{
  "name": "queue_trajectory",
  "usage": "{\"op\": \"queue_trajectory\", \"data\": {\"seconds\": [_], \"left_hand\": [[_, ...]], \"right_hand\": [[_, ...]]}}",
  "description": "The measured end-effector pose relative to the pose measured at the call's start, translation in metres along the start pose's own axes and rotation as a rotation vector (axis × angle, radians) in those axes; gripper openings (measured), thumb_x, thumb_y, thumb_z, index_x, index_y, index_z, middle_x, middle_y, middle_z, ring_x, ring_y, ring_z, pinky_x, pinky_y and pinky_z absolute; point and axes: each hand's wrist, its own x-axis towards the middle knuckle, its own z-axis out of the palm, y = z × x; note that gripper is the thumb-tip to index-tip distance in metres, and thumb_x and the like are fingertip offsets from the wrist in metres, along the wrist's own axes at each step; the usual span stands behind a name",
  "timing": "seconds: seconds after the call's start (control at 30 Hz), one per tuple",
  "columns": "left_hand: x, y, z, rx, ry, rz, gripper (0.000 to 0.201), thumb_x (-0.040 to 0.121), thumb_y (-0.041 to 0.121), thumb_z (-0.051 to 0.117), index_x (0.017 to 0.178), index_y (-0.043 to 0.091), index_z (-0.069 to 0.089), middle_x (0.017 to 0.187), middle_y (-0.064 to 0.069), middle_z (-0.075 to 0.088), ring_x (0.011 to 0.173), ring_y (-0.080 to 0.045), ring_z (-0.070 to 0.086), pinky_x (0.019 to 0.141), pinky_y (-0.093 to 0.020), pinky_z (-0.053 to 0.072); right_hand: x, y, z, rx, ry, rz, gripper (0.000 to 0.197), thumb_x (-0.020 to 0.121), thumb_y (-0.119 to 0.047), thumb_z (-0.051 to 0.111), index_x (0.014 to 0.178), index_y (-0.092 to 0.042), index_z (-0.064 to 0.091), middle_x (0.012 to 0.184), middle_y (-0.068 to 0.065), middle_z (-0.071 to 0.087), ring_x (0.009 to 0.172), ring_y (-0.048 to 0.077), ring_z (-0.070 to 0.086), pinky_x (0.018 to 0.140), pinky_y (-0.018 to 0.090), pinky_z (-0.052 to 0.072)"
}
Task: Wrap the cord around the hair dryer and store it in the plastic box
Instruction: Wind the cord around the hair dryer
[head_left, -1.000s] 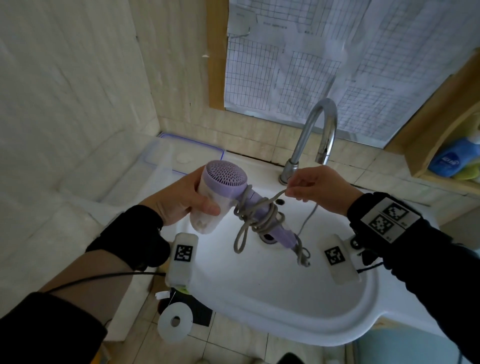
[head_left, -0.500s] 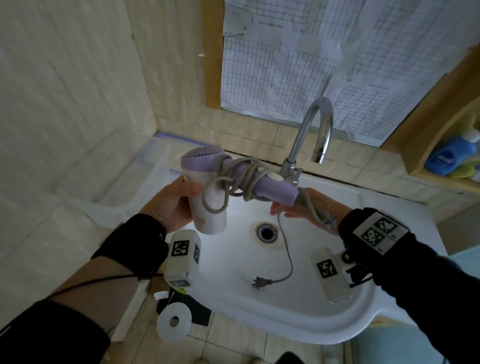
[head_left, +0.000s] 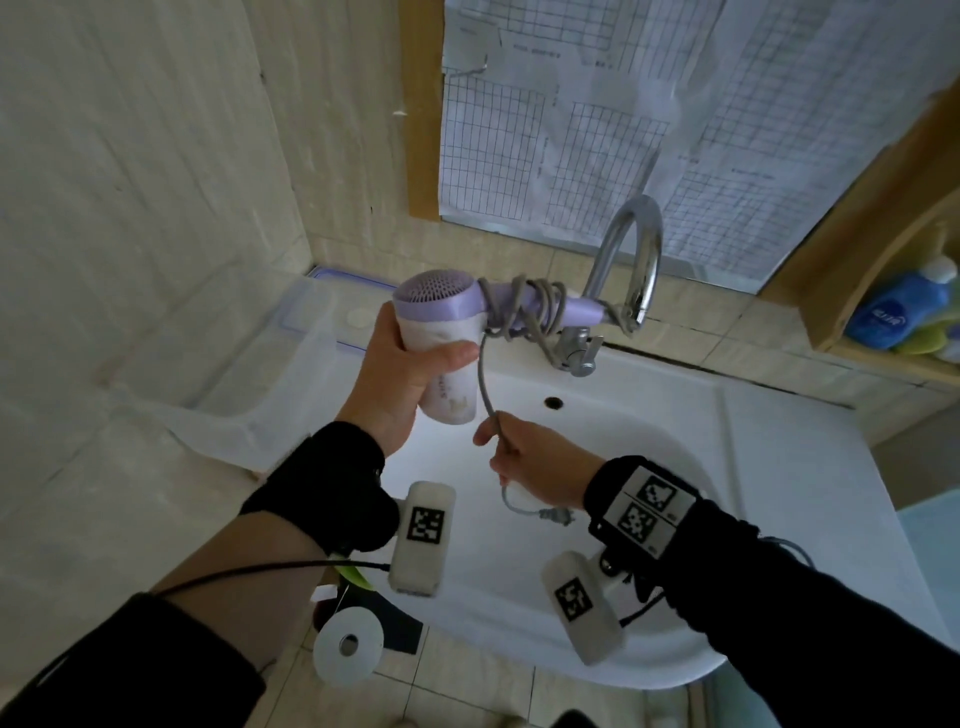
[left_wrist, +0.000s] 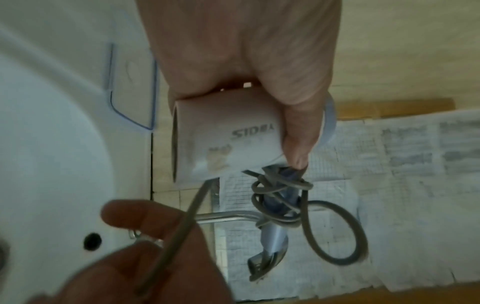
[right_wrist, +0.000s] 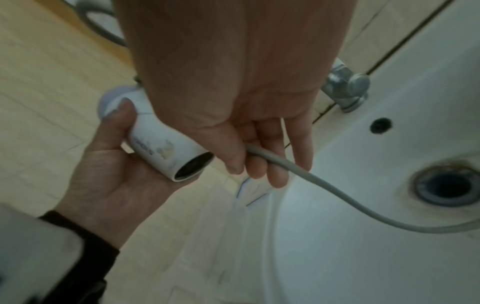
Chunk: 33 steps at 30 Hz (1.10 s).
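A: Dryer (head_left: 447, 332) up over the sink's (head_left: 810, 441) left rim, barrel wrapped by the left hand (head_left: 400, 384), thumb across the front. Handle pointing right toward the tap (head_left: 631, 260).

B: Cord (head_left: 485, 384)? Looped several times round the handle, loosely, one big slack loop hanging off in the left wrist view. Free length dropping to the right hand (head_left: 530, 457), pinched there between thumb and fingers. Plug (head_left: 556, 516) dangling just beneath.

A: Handling, at a guess: light, hard plastic shell, smooth and probably a bit slippery. Best held by the barrel, as now, or at the handle's root.

B: Cord soft but springy; likely to unwind if let go. Worth keeping tension and tucking the plug end under a turn. Only a short tail left to wind, so wrapping looks nearly done.

A: Box (head_left: 311, 332) waiting on the ledge to the left, clear plastic with a blue rim, close to the dryer. Open or lidded, cannot tell.

B: Around it: white basin, drain hidden under the arm in the head view, overflow hole (head_left: 553, 401) near the tap. Beige tiled walls, gridded papers (head_left: 623, 114) over the window, blue bottle (head_left: 904, 306) on a wooden shelf at right. Tape roll (head_left: 348, 647) down by the floor.
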Motion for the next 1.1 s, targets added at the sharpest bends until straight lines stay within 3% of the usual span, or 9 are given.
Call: {"op": "queue_trajectory", "data": {"seconds": [0.07,0.2,0.27,0.4,0.57,0.83,0.9,1.0,1.1], "left_hand": [[-0.002,-0.002,-0.004,0.095,0.036,0.034,0.083,0.053,0.017,0.08,0.128,0.004,0.046,0.117,-0.024,0.062,0.096,-0.028,0.064,0.077,-0.039,0.054],[-0.003,-0.003,-0.014,0.376,0.099,0.103,0.071,0.055,0.006,0.085,0.114,0.018,0.046,0.1,0.007,0.063,0.081,-0.001,0.064,0.066,-0.017,0.054],[-0.005,-0.005,-0.02,0.441,0.101,0.115,0.071,0.057,0.005,0.084,0.113,0.023,0.045,0.098,0.013,0.061,0.085,-0.005,0.062,0.064,-0.014,0.052],[-0.008,-0.007,-0.024,0.46,0.087,0.131,0.073,0.052,0.012,0.083,0.113,0.025,0.045,0.099,0.015,0.06,0.087,-0.006,0.061,0.063,-0.01,0.052],[-0.009,-0.005,-0.028,0.618,-0.016,0.159,0.074,0.055,0.005,0.086,0.112,0.028,0.044,0.098,0.021,0.056,0.087,-0.001,0.057,0.062,-0.002,0.046],[-0.022,0.007,-0.038,0.555,-0.246,-0.054,0.073,0.038,0.032,0.079,0.106,0.038,0.051,0.102,0.011,0.064,0.088,-0.006,0.063,0.063,-0.015,0.051],[-0.023,0.009,-0.04,0.487,-0.293,-0.097,0.072,0.038,0.029,0.078,0.105,0.036,0.053,0.101,0.007,0.066,0.086,-0.006,0.065,0.063,-0.018,0.053],[-0.022,0.009,-0.043,0.378,-0.339,-0.149,0.076,0.039,0.02,0.079,0.11,0.031,0.056,0.102,0.002,0.069,0.091,-0.015,0.065,0.069,-0.027,0.054],[-0.021,0.01,-0.046,0.24,-0.399,-0.189,0.076,0.044,0.01,0.076,0.117,0.015,0.057,0.098,-0.003,0.072,0.088,-0.018,0.067,0.069,-0.029,0.054]], "right_hand": [[-0.006,-0.005,-0.004,-0.05,0.011,-0.003,0.025,0.092,-0.013,0.042,0.116,-0.015,0.049,0.075,-0.003,0.05,0.073,0.016,0.052,0.062,0.02,0.039],[-0.021,-0.014,-0.02,-0.14,0.05,-0.038,0.023,0.093,-0.016,0.042,0.114,-0.015,0.052,0.069,-0.009,0.045,0.069,0.013,0.047,0.069,0.024,0.038],[-0.029,-0.021,-0.029,-0.162,0.073,-0.08,0.02,0.093,-0.017,0.043,0.108,-0.013,0.055,0.068,-0.013,0.043,0.064,0.007,0.045,0.064,0.022,0.04],[-0.039,-0.03,-0.043,-0.18,0.139,-0.121,0.014,0.091,-0.017,0.048,0.09,-0.009,0.06,0.076,-0.001,0.054,0.068,0.014,0.051,0.075,0.032,0.047],[-0.042,-0.036,-0.062,-0.171,0.174,-0.112,0.015,0.088,-0.014,0.054,0.087,-0.004,0.065,0.062,-0.009,0.053,0.05,0.003,0.053,0.068,0.027,0.054],[-0.035,-0.021,-0.086,-0.109,0.332,-0.078,0.01,0.079,-0.009,0.063,0.079,-0.019,0.06,0.061,-0.004,0.056,0.061,0.016,0.057,0.068,0.035,0.053],[-0.032,-0.016,-0.087,-0.077,0.311,-0.08,0.013,0.078,-0.01,0.066,0.074,-0.021,0.059,0.061,-0.002,0.057,0.058,0.015,0.054,0.066,0.032,0.051],[-0.027,-0.009,-0.088,0.033,0.287,-0.083,0.004,0.077,-0.009,0.069,0.078,-0.008,0.065,0.073,0.016,0.068,0.06,0.017,0.059,0.066,0.03,0.052],[-0.024,0.004,-0.092,0.131,0.27,-0.048,0.006,0.079,-0.01,0.068,0.077,-0.005,0.068,0.067,0.006,0.065,0.054,0.0,0.059,0.066,0.02,0.05]]}}
